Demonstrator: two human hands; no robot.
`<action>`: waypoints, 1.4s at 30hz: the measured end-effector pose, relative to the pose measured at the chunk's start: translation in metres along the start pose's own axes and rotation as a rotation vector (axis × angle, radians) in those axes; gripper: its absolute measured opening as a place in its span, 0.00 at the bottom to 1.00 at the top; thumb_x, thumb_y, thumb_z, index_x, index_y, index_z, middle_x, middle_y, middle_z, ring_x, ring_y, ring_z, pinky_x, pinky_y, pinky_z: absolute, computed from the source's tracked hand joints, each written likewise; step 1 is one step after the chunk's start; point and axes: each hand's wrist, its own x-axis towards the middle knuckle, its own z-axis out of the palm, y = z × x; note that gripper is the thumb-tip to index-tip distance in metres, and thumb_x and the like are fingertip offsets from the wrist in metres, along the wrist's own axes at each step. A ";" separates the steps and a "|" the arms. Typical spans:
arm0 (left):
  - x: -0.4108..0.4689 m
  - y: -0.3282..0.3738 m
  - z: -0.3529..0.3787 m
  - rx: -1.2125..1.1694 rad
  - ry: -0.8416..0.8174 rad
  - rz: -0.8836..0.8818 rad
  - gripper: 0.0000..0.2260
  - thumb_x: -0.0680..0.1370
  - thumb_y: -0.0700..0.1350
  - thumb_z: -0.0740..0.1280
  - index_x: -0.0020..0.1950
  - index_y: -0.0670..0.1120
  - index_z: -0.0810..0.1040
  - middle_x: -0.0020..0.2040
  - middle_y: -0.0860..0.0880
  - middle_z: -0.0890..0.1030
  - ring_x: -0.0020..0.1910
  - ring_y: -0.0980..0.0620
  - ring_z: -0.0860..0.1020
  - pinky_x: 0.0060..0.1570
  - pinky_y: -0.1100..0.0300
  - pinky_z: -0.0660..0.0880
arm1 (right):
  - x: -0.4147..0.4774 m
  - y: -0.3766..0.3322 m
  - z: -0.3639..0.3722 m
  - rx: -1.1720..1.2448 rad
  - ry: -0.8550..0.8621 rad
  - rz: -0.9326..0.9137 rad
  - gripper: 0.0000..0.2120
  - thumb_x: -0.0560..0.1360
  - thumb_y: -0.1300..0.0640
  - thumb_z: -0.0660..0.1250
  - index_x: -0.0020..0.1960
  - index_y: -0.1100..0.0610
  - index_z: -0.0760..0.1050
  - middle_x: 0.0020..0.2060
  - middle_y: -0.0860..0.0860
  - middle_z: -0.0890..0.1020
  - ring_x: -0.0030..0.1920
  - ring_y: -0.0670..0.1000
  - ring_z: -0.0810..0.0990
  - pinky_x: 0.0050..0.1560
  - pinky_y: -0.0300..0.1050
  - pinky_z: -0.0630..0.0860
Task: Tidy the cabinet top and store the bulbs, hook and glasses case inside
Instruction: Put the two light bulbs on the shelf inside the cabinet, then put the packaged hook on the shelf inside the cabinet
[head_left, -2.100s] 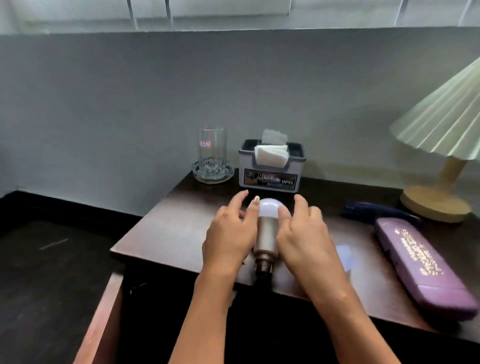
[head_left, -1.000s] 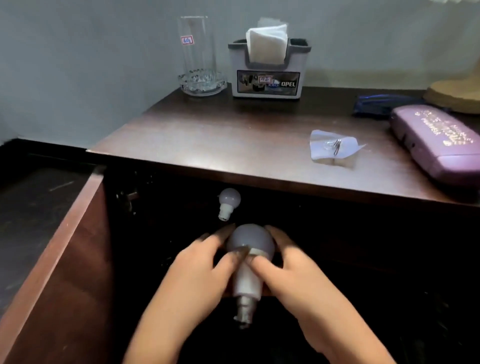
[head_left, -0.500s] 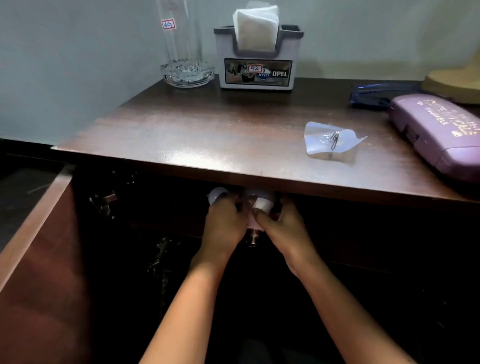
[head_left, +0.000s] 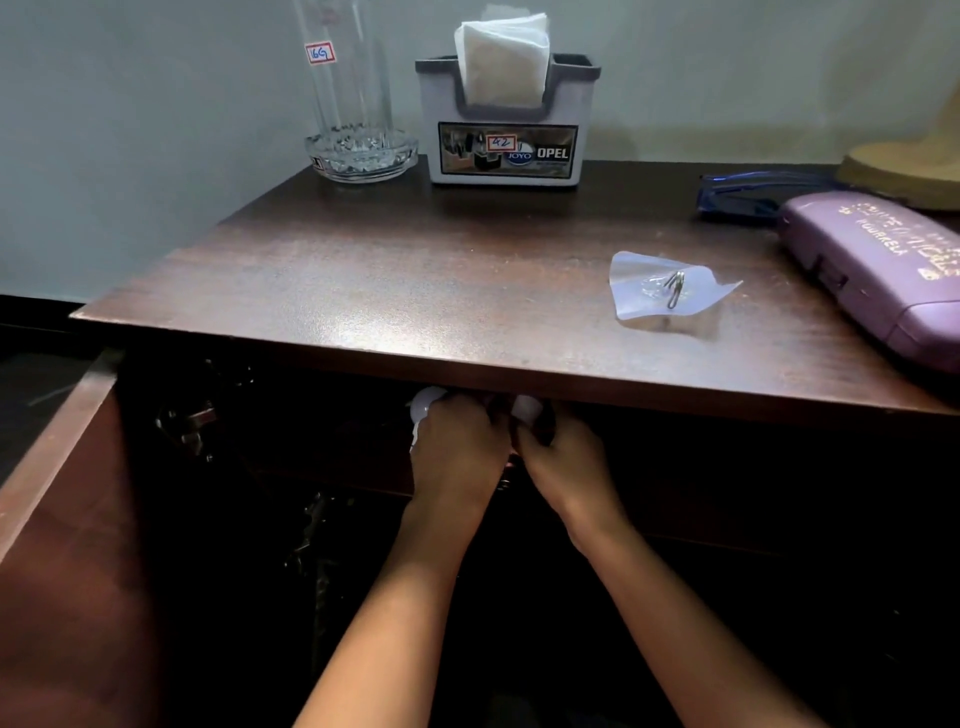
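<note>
Both hands reach into the dark open cabinet, just under the front edge of the cabinet top (head_left: 395, 291). My left hand (head_left: 460, 447) and my right hand (head_left: 563, 462) are closed together around the large bulb (head_left: 527, 408), of which only a white patch shows between the fingers. A small white bulb (head_left: 425, 404) lies on the shelf, touching my left hand's far side. On top, the clear adhesive hook (head_left: 670, 291) lies at right of centre. The purple glasses case (head_left: 878, 270) rests at the right edge.
At the back stand a tall glass in a glass ashtray (head_left: 358, 150) and a napkin holder (head_left: 506, 124). A blue stapler (head_left: 748, 195) and a lamp base (head_left: 909, 171) sit at back right. The cabinet door (head_left: 62, 545) hangs open at left.
Both hands carried the large bulb off the cabinet top, down and into the cabinet. In the last half second they barely moved, staying next to the small bulb.
</note>
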 end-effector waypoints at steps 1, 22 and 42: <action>-0.002 0.001 0.000 0.013 0.009 -0.001 0.16 0.77 0.51 0.61 0.48 0.38 0.79 0.52 0.36 0.79 0.53 0.36 0.77 0.47 0.56 0.70 | -0.001 0.000 0.000 0.000 0.005 0.004 0.17 0.76 0.52 0.61 0.57 0.64 0.75 0.54 0.63 0.81 0.58 0.59 0.77 0.57 0.49 0.74; -0.056 0.017 -0.052 0.322 -0.165 0.057 0.17 0.75 0.60 0.59 0.53 0.51 0.77 0.56 0.45 0.79 0.54 0.43 0.78 0.50 0.56 0.74 | -0.051 -0.026 -0.037 -0.246 0.035 -0.040 0.16 0.74 0.53 0.62 0.61 0.55 0.69 0.60 0.55 0.77 0.61 0.55 0.74 0.57 0.40 0.67; 0.005 0.116 -0.066 -0.259 -0.022 0.257 0.11 0.70 0.46 0.73 0.32 0.52 0.74 0.47 0.41 0.79 0.43 0.43 0.81 0.48 0.49 0.79 | -0.022 -0.111 -0.140 -0.600 0.351 -0.248 0.19 0.76 0.53 0.59 0.66 0.53 0.67 0.59 0.56 0.72 0.59 0.56 0.72 0.57 0.44 0.65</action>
